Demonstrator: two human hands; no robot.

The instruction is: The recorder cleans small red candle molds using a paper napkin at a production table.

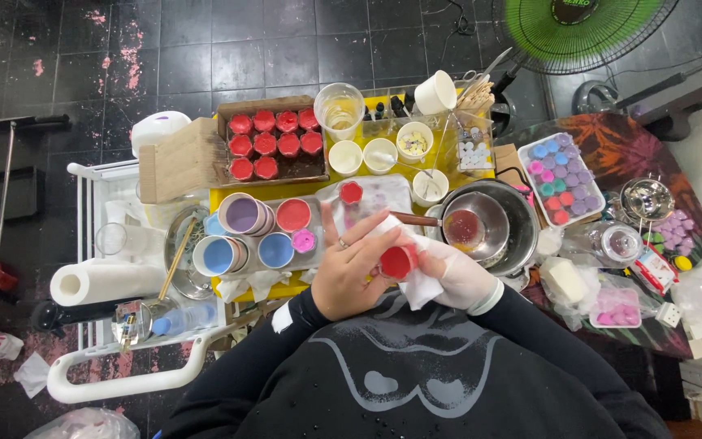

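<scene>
My left hand (349,267), bare with a ring, and my right hand (458,275), in a white glove, meet over a small round red container (396,262) wrapped partly in white tissue (418,284). Both hands grip it just in front of my chest. Another small red pot (352,193) stands on the yellow table (229,197) just beyond my left hand. A steel bowl (507,213) with a red-filled inner pan (465,228) sits right beside my right hand.
Cups of purple, red, blue and pink liquid (244,215) stand left of my hands. A cardboard box of red pots (274,145) is behind them. A tray of coloured pots (562,176), a paper roll (103,282) and a green fan (582,28) surround the table.
</scene>
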